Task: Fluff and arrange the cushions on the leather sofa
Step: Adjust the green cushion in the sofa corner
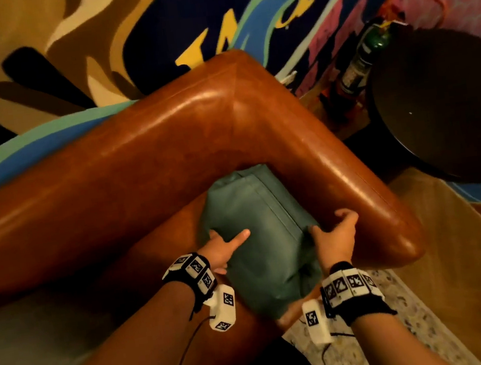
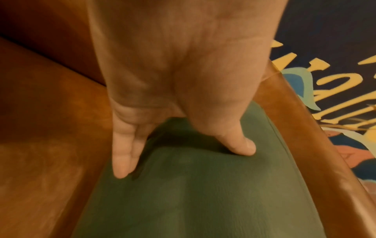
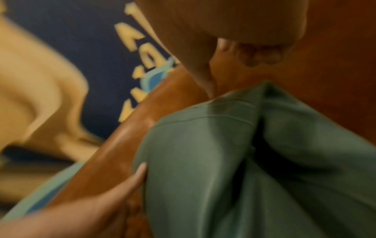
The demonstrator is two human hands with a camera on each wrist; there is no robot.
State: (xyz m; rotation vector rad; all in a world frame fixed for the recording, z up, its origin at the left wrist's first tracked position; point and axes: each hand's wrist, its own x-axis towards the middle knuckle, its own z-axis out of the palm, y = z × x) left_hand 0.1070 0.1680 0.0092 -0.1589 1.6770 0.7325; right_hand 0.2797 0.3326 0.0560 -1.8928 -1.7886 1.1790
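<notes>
A green cushion stands in the corner of the brown leather sofa, leaning against the armrest. My left hand lies against the cushion's left side with straight fingers, thumb pressed on its face. My right hand grips the cushion's right edge beside the armrest. In the right wrist view its curled fingers and thumb pinch the bunched seam of the cushion. The left hand's fingers show there at the cushion's other side.
A round dark side table stands right of the armrest, with a dark bottle behind it. A painted mural covers the wall behind the sofa. A speckled rug lies below. Something grey and blurred sits on the seat at lower left.
</notes>
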